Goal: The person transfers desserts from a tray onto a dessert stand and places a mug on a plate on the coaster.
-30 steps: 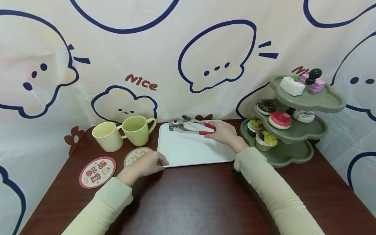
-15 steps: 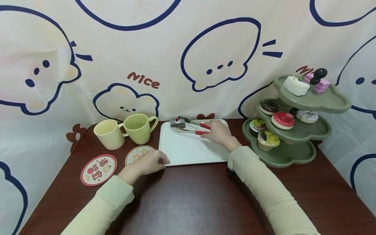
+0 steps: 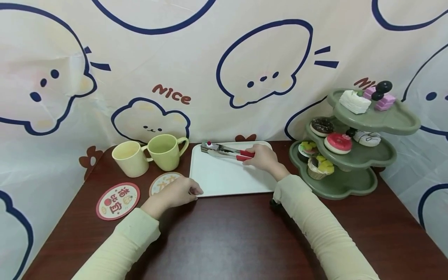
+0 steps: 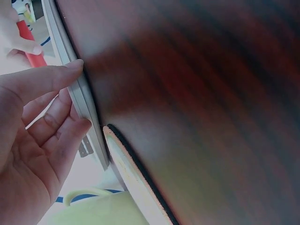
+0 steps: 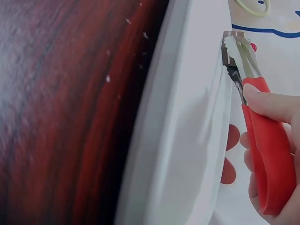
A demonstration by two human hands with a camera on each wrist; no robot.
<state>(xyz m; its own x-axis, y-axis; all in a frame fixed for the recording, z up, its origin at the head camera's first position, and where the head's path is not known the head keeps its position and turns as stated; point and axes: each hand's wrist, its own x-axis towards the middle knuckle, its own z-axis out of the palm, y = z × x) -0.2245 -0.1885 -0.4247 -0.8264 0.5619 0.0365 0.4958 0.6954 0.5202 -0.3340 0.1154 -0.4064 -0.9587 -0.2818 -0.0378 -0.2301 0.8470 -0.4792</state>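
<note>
My right hand (image 3: pixel 263 157) grips the red handles of metal tongs (image 5: pixel 262 136) above the far part of a white tray (image 3: pixel 231 179). At the tray's far left corner, the tong tips lie against a small chocolate cake slice (image 3: pixel 204 147) with a red cherry on top. The tips partly hide the slice, and I cannot tell whether they pinch it or only lie beside it. My left hand (image 3: pixel 178 191) holds the tray's near left corner, thumb and fingertips on its rim, as the left wrist view shows.
Two yellow-green mugs (image 3: pixel 163 153) stand left of the tray, with a red-rimmed round coaster (image 3: pixel 118 201) and a second coaster (image 3: pixel 162 182) before them. On the right, a green three-tier stand (image 3: pixel 381 118) bears cakes, donuts (image 3: pixel 337 143) and cupcakes (image 3: pixel 320 168). A patterned cloth hangs behind.
The two arms of the tongs have come closer together, and the tips now cover more of the cake slice. My left hand stays at the tray corner.
</note>
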